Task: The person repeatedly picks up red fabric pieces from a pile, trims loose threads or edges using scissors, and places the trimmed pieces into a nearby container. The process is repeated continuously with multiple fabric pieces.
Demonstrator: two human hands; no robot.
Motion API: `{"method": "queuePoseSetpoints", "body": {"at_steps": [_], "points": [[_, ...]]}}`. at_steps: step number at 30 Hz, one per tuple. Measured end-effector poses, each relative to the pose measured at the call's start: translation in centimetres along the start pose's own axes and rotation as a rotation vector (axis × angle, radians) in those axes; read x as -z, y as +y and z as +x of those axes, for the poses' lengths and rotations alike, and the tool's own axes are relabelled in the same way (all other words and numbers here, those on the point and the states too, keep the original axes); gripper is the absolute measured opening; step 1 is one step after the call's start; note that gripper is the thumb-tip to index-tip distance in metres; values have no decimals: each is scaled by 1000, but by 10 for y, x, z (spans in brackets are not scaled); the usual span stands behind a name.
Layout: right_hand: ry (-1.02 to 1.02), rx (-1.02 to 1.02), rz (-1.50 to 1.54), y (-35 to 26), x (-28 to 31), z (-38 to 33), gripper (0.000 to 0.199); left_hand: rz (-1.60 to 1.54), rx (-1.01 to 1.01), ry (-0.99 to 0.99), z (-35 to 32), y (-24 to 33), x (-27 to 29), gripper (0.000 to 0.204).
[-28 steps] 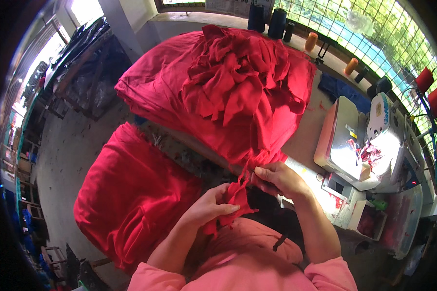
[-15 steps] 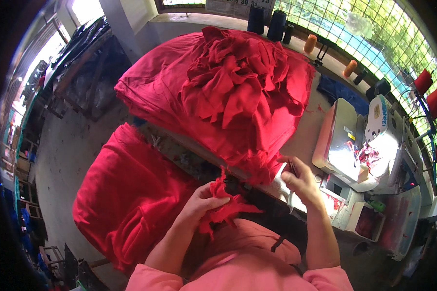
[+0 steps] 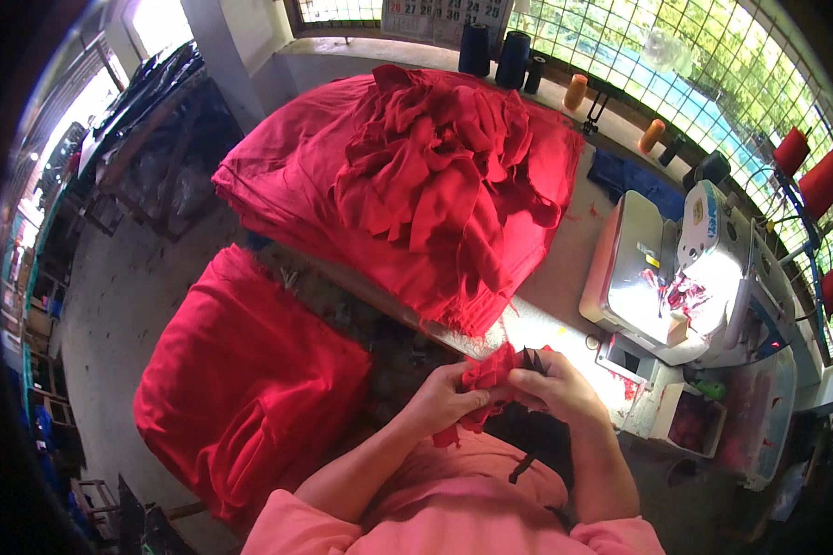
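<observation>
My left hand (image 3: 446,400) is closed on a bunch of small red fabric pieces (image 3: 492,375) in front of my body. Close beside it, my right hand (image 3: 563,390) is curled around small dark thread snips (image 3: 531,361), whose pointed ends show above the fingers. Its thumb and fingertips press against the right side of the same red pieces. Just beyond my hands, a big stack of red fabric (image 3: 292,139) covers much of the table. A loose heap of red cut pieces (image 3: 435,157) lies on top of it.
Another red fabric pile (image 3: 241,388) stands at the lower left. On the right are a white sewing machine (image 3: 713,240), a small open box (image 3: 690,421) and a clear plastic bin (image 3: 759,416). Thread cones (image 3: 514,60) line the window sill, and folded dark blue cloth (image 3: 634,180) lies below it.
My left hand has moved right with the red pieces, and my right hand has come down from the stack's edge to meet them. Both hands are now together at the cloth.
</observation>
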State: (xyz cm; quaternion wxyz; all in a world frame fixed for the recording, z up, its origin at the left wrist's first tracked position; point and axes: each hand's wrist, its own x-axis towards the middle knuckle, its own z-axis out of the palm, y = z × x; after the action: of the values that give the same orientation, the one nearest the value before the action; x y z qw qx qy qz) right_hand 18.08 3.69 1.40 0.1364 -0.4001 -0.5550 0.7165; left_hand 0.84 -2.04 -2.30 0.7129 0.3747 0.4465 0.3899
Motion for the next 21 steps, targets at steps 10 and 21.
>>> {"method": "queuePoseSetpoints", "body": {"at_steps": [10,21], "points": [[-117,-2,-81,-12,23,47,41,18,-101,2,-10,-4,3,21],[547,539,-663,-31,18,63,57,-78,-16,66,-40,21,14,14]]}}
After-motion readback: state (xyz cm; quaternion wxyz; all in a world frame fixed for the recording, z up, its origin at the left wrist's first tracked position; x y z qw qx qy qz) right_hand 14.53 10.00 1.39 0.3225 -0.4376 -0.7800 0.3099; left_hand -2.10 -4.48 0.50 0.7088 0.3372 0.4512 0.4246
